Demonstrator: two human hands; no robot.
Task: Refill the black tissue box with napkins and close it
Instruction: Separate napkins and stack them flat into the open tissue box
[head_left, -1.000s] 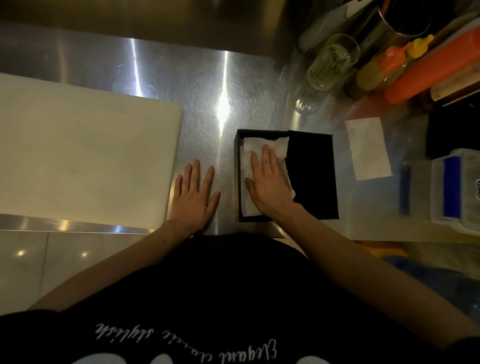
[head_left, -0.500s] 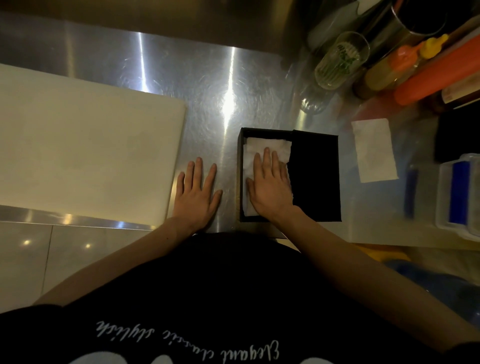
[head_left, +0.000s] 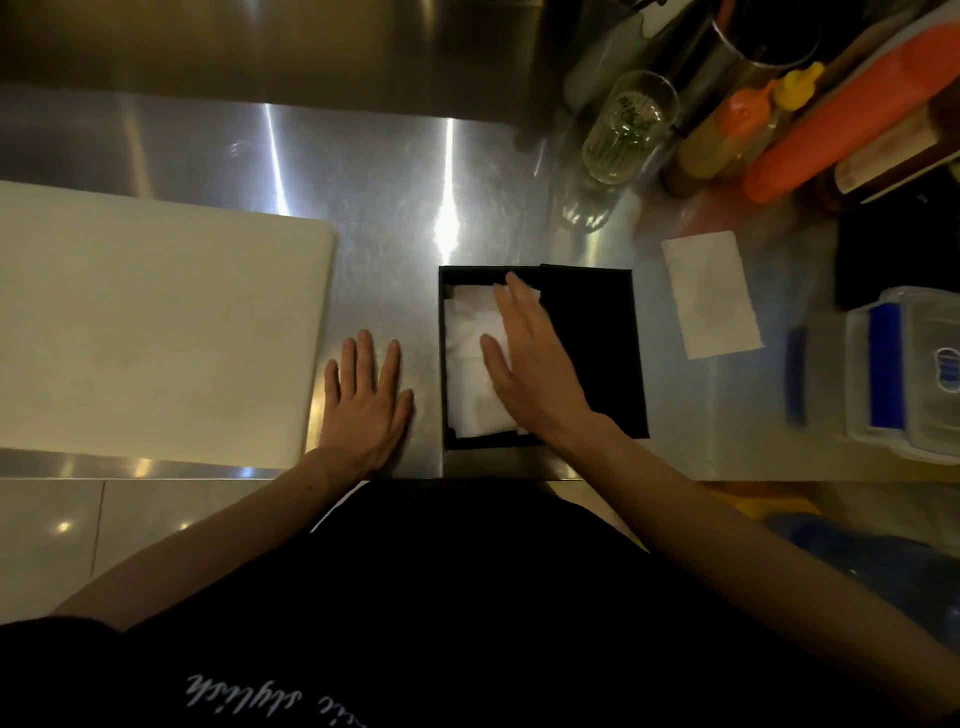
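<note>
Brushed stainless-steel counter (head_left: 384, 197) fills the frame, seen from above by a person in a dark top standing at its near edge. At left lies a large white rectangular cutting board (head_left: 156, 332). Just right of the board's near corner, the left hand (head_left: 366, 400) lies flat on the steel, palm down, fingers straight and slightly spread, holding nothing. Just beside it, at centre frame, sits the black, nearly square tissue box (head_left: 592, 353), its sides squared to the counter edge. Its left half is open, showing a stack of white paper napkins (head_left: 467, 332) whose long axis runs from the near edge toward the back; a black panel covers the right half. The right hand (head_left: 535, 374) reaches in from the lower right and lies over the napkins, fingers straight and together pointing toward the box's far wall, thumb spread to the left, gripping nothing. Right of the box, apart from it, a single white napkin (head_left: 711, 296) lies flat. Beyond, at upper right, stand a clear drinking glass (head_left: 628, 130) and an orange squeeze bottle (head_left: 852, 119); a clear plastic container with blue clips (head_left: 914, 374) sits at the right edge.
</note>
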